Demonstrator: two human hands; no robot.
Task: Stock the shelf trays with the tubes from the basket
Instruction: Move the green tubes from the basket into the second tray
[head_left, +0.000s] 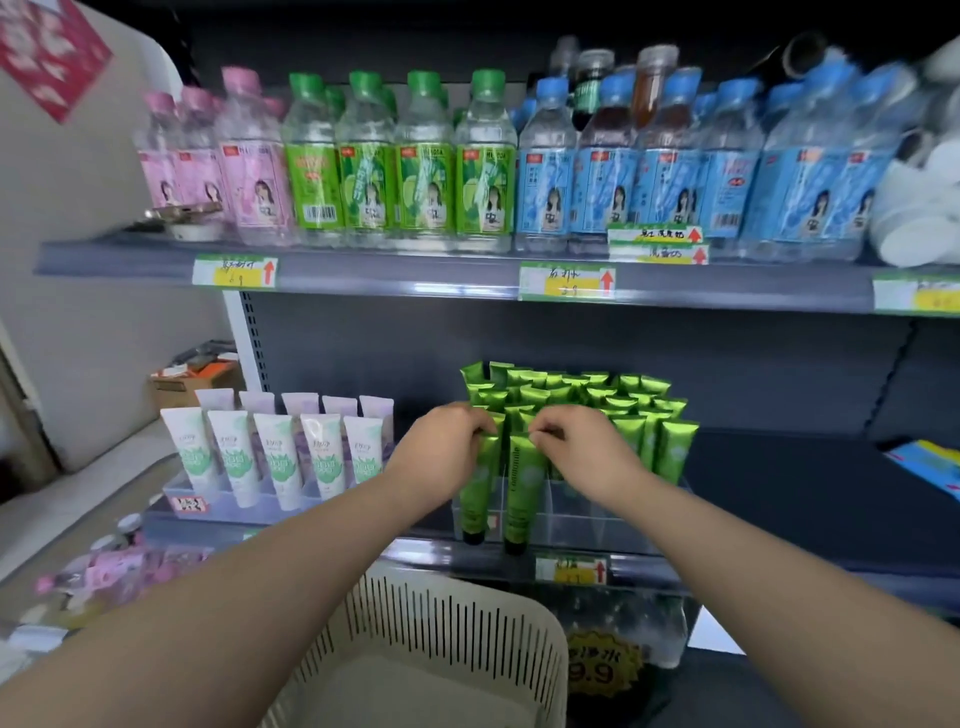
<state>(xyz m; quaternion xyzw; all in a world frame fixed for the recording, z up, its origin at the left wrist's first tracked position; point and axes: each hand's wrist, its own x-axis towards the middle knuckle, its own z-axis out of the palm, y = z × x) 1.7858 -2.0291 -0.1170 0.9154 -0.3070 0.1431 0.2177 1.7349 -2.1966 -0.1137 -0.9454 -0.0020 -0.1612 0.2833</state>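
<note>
Two green tubes stand cap-down at the front of a clear divided tray (582, 512) on the lower shelf. My left hand (441, 449) pinches the top of the left green tube (478, 493). The right green tube (524, 488) is pinched at its crimped top by my right hand (576, 447). Behind them several more green tubes (623, 410) fill the tray's rear rows. A cream slotted basket (436, 649) sits below my forearms; its inside looks bare in the part I see.
A second tray (171, 512) to the left holds white tubes (280, 457) with green print. The upper shelf (415, 275) carries pink, green and blue bottles. Dark bare shelf (805, 488) lies right of the green tubes, with a blue packet (930, 462) at the far right.
</note>
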